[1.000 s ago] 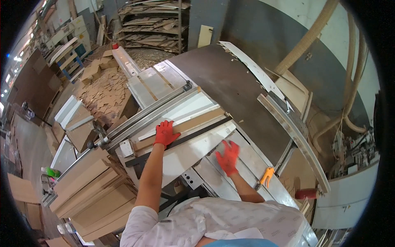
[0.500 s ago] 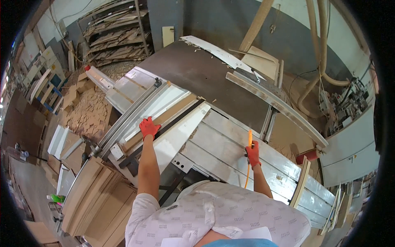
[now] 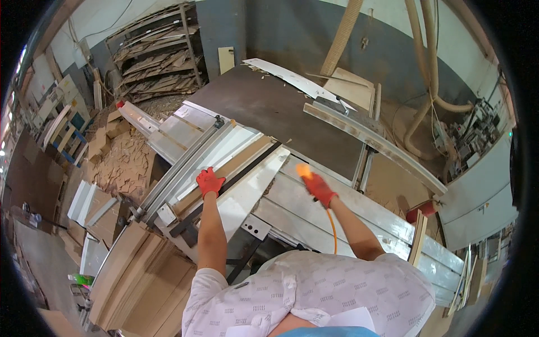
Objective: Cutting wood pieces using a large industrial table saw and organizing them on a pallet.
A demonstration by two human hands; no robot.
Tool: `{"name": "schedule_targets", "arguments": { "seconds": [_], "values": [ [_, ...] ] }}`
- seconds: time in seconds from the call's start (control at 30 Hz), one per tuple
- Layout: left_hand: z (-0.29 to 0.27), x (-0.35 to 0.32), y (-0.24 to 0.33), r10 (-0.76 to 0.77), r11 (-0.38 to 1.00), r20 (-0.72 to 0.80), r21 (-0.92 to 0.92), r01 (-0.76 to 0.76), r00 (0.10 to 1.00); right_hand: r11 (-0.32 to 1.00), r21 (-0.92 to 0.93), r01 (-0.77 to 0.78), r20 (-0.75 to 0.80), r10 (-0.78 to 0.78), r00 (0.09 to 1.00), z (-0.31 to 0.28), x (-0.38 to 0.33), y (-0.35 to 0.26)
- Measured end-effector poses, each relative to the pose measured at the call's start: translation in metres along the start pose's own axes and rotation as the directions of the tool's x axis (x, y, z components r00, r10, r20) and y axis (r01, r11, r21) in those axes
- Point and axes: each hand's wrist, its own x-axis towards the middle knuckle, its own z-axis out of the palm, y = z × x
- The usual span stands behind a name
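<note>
My left hand [image 3: 210, 182], in a red glove, lies with fingers spread on a long brown board strip [image 3: 244, 156] on the sliding side of a panel saw. A dark bar [image 3: 247, 171] and a white wedge-shaped plate [image 3: 247, 194] lie beside that strip. In its red glove, my right hand [image 3: 320, 190] is closed around an orange air blow gun [image 3: 304, 170], slightly blurred. From the gun an orange hose [image 3: 333, 227] trails toward my body. This hand hangs over the slatted metal saw table [image 3: 359, 210], near the white plate's far end.
A dark brown panel surface [image 3: 264, 101] spreads beyond, with a long white strip [image 3: 297, 78] and a metal fence [image 3: 373, 143]. Stacked boards [image 3: 135, 269] stand at lower left. Scrap pieces [image 3: 126, 163] lie left of the machine. A wooden strip [image 3: 418, 238] crosses the table's right end.
My right hand has swung left and farther away with the air blow gun, across the metal table toward the white plate. My left hand stays on the board strip.
</note>
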Motion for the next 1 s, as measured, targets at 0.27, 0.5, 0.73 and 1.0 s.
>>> {"name": "schedule_targets", "arguments": {
  "seconds": [0.27,0.5,0.73,1.0],
  "values": [
    [-0.005,-0.002,0.002,0.012,1.000,-0.015,0.014,-0.011,1.000,0.902,0.361,-0.236,0.051,0.233,0.971,-0.077,0.021,0.041],
    [0.001,-0.001,0.001,0.016,1.000,-0.005,-0.011,-0.016,1.000,0.944,0.266,-0.196,0.274,0.120,0.954,-0.037,-0.011,0.007],
    [0.004,-0.001,-0.004,0.014,1.000,-0.039,-0.003,-0.015,0.999,0.960,0.173,-0.220,0.565,0.086,0.820,0.000,-0.082,-0.052],
    [-0.006,-0.012,-0.011,0.095,0.993,-0.039,-0.062,-0.097,0.995,0.776,-0.628,-0.050,-0.314,-0.194,0.929,-0.050,-0.040,0.098]
  ]
}}
